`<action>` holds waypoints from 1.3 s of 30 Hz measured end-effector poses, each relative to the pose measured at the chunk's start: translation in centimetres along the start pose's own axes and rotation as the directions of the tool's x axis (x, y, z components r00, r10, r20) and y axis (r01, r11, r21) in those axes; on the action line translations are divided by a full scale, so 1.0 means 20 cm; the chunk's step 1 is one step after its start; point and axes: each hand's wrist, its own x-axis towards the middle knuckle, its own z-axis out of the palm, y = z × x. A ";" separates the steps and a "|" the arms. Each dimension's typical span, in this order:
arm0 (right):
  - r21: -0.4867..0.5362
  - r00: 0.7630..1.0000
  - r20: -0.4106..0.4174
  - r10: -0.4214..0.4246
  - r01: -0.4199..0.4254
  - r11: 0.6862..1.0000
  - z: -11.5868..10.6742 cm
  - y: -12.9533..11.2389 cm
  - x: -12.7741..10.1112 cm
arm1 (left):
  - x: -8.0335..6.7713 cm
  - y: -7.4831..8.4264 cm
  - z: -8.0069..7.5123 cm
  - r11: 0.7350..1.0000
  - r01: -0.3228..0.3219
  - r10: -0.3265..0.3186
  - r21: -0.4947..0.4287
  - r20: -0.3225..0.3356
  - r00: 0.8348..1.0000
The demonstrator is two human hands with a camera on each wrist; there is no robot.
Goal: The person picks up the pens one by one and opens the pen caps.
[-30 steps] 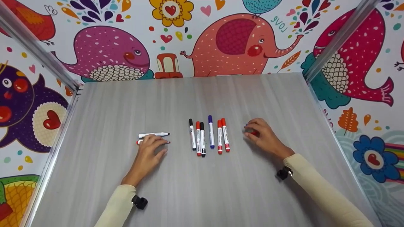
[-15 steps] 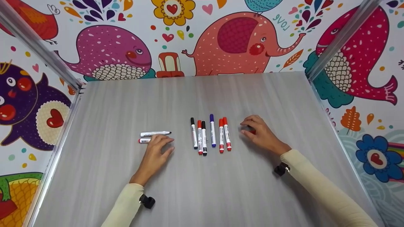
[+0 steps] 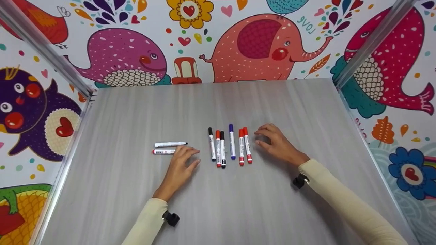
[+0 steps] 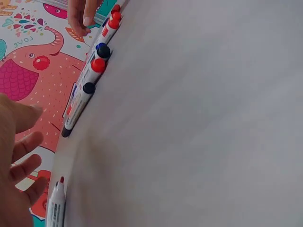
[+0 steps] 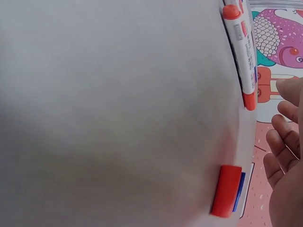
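My left hand (image 3: pixel 178 170), fingers loosely spread, hovers by the right end of two uncapped markers lying sideways. The upper marker (image 3: pixel 170 144) shows a dark tip; the lower marker (image 3: pixel 163 151) is partly hidden by the hand. Its red tip shows in the left wrist view, on the white marker (image 4: pixel 56 208). Nothing is in my right hand (image 3: pixel 277 143), whose fingers are loosely bent right of the marker row. Beneath it, in the right wrist view, a red cap (image 5: pixel 226 191) and a blue cap (image 5: pixel 240 191) lie side by side on the table.
Between the hands lies a row of capped markers: a black one (image 3: pixel 212 144), a red one (image 3: pixel 218 149), another black one (image 3: pixel 223 149), a blue one (image 3: pixel 232 141) and two red ones (image 3: pixel 244 146). The grey table (image 3: pixel 136 112) meets patterned walls.
My left hand has moved right, away from the two uncapped markers. My right hand has shifted left toward the row, and the red cap under it is now out of sight in the head view.
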 end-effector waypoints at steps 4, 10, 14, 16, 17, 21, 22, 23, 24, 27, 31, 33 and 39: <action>0.012 1.000 0.015 0.026 -0.026 1.000 -0.01 -0.01 0.01 | 0.02 0.04 0.06 1.000 0.003 -0.003 -0.031 0.011 1.000; 0.021 1.000 0.022 0.009 -0.010 1.000 0.02 -0.03 0.08 | 0.03 0.07 0.11 0.998 0.003 -0.003 -0.058 -0.003 1.000; 0.011 1.000 0.017 -0.008 0.008 1.000 0.05 -0.04 0.12 | 0.01 0.06 0.13 0.998 0.009 -0.008 -0.069 0.005 1.000; 0.012 1.000 0.029 -0.002 0.001 1.000 0.07 -0.05 0.14 | 0.00 0.05 0.14 0.997 -0.002 0.001 -0.079 -0.009 1.000; 0.013 0.999 0.038 0.003 -0.004 1.000 0.08 -0.05 0.15 | 0.00 0.04 0.15 0.996 -0.010 0.008 -0.085 -0.023 1.000; 0.030 0.998 0.068 -0.001 -0.001 1.000 0.12 -0.08 0.21 | -0.03 -0.03 0.18 0.991 -0.051 0.041 -0.121 -0.082 0.996; 0.032 0.997 0.073 -0.004 0.002 0.999 0.13 -0.09 0.23 | -0.04 -0.03 0.18 0.991 -0.054 0.043 -0.124 -0.089 0.995; 0.034 0.997 0.077 -0.011 0.008 0.999 0.14 -0.10 0.24 | -0.05 -0.04 0.19 0.990 -0.057 0.045 -0.132 -0.094 0.995; 0.036 0.997 0.079 -0.019 0.016 0.999 0.14 -0.10 0.25 | -0.05 -0.03 0.20 0.990 -0.047 0.035 -0.136 -0.088 0.995; 0.036 0.995 0.094 -0.031 0.028 0.999 0.16 -0.12 0.27 | -0.05 0.02 0.19 0.992 0.020 -0.026 -0.126 -0.051 0.998; 0.032 0.992 0.126 -0.015 0.011 0.999 0.18 -0.13 0.28 | -0.05 0.08 0.19 0.988 0.105 -0.105 -0.114 -0.001 0.994; 0.035 0.990 0.141 -0.004 -0.001 0.999 0.18 -0.14 0.29 | -0.06 0.09 0.20 0.986 0.123 -0.124 -0.115 0.006 0.992; 0.031 0.986 0.169 0.007 -0.012 0.999 0.21 -0.15 0.31 | -0.06 0.10 0.23 0.984 0.134 -0.137 -0.120 -0.017 0.990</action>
